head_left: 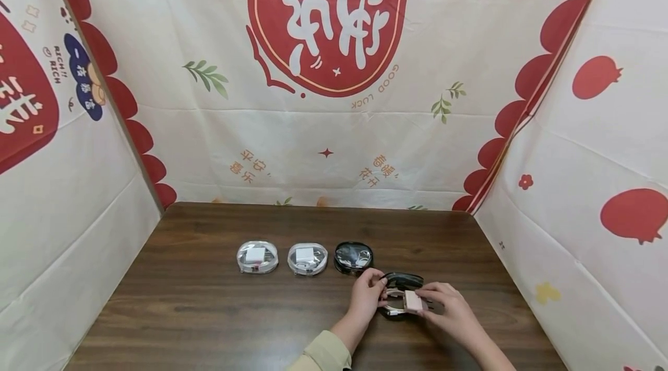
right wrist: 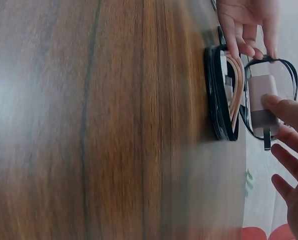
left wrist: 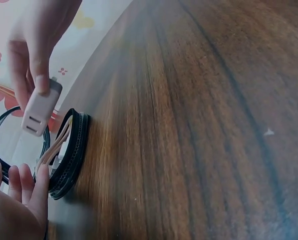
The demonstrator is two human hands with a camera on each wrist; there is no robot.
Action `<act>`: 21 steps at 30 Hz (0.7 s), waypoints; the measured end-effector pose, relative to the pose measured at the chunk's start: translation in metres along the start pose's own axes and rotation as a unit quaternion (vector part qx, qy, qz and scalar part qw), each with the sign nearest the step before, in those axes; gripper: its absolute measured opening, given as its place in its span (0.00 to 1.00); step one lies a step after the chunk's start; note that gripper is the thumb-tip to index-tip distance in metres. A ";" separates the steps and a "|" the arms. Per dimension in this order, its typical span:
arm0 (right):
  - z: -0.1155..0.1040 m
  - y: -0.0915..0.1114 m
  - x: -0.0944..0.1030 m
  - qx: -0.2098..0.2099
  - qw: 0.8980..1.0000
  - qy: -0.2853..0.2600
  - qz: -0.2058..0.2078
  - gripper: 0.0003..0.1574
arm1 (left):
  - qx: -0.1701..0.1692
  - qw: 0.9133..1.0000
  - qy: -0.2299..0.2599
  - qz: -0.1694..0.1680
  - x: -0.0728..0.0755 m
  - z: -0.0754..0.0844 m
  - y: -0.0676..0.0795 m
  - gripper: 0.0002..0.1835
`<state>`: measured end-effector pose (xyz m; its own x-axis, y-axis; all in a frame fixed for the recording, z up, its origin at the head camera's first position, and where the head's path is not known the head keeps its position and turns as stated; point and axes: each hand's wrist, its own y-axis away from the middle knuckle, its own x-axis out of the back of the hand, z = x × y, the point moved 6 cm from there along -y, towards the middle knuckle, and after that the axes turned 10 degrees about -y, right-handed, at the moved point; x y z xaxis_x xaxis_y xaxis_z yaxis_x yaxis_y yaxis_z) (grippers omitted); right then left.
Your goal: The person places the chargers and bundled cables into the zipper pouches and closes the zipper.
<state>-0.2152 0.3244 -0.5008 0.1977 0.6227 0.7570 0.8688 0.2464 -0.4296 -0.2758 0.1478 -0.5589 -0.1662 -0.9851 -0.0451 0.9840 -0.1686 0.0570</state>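
An open black-trimmed clear case [head_left: 403, 280] lies on the table with its lid raised. My left hand [head_left: 366, 295] grips it at its left side, pinching the lid's rim between thumb and fingers. Inside the case's base sits a coiled pale pink cable [right wrist: 233, 95] with a white plug end. My right hand [head_left: 449, 307] pinches a pale pink charger plug [left wrist: 41, 110] just above the open case. Two slots show on one end of the charger, and its other end is grey with metal prongs.
A closed black-trimmed case [head_left: 354, 257] stands just left of the open one. Further left are two white-trimmed clear cases [head_left: 308, 259], [head_left: 257, 257], each with a white block inside. Printed cloth walls [head_left: 313, 145] surround the brown wooden table [head_left: 209, 313].
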 end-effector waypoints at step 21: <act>0.001 -0.009 -0.033 -0.059 0.998 -0.001 0.006 0.22 | 0.004 1.000 -0.020 0.003 -0.002 0.002 0.003 0.03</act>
<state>-0.2295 0.3025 -0.5223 0.2077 0.6263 0.7514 0.9141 0.1492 -0.3770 -0.2725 0.1489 -0.5570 -0.1625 -0.9867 -0.0055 0.9846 -0.1625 0.0642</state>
